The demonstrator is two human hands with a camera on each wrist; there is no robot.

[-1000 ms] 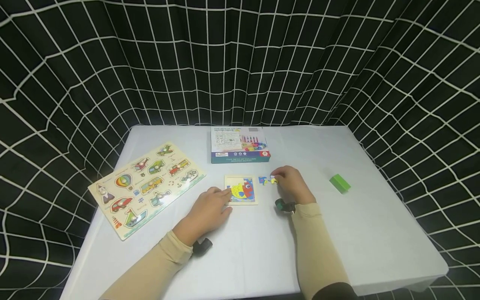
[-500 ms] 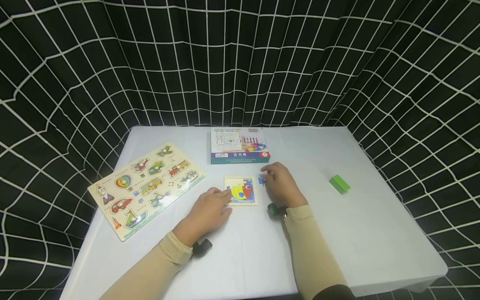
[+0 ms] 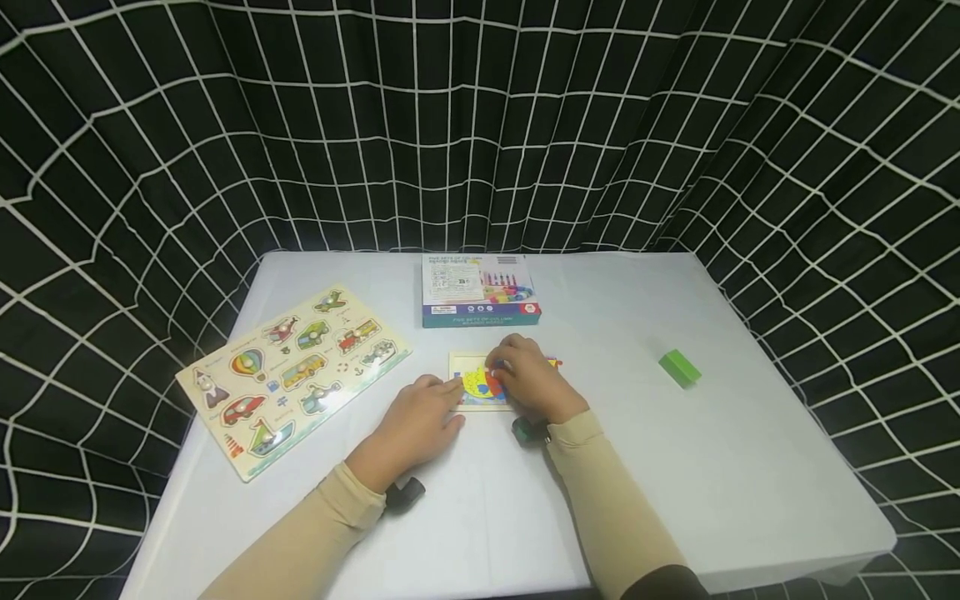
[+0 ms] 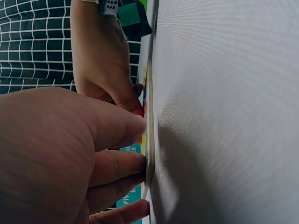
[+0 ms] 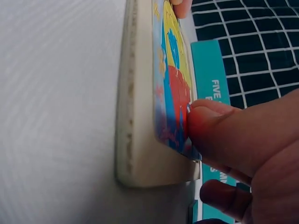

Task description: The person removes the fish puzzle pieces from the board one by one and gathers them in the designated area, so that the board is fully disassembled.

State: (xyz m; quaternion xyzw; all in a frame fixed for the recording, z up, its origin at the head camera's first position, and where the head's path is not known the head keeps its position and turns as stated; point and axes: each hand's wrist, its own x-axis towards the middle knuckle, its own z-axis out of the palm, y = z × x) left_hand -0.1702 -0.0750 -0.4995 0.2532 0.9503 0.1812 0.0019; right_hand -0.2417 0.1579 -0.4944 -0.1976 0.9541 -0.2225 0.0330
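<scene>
Curtain point(image 3: 465, 125): black with a white grid of lines; I see it falling in vertical folds behind the table and down both sides.
Grid: wavy and bent where the fabric folds; in my head view the squares look stretched toward the outer edges.
Cloth-covered table point(image 3: 750, 467): pale surface, its far edge just before the curtain; the near right corner looks rounded to me.
Cloth point(image 5: 60, 70): white, smooth overall, finely woven in my wrist views.
Light: soft and fairly even from my head view, with shadow dimming the cloth in my left wrist view.
</scene>
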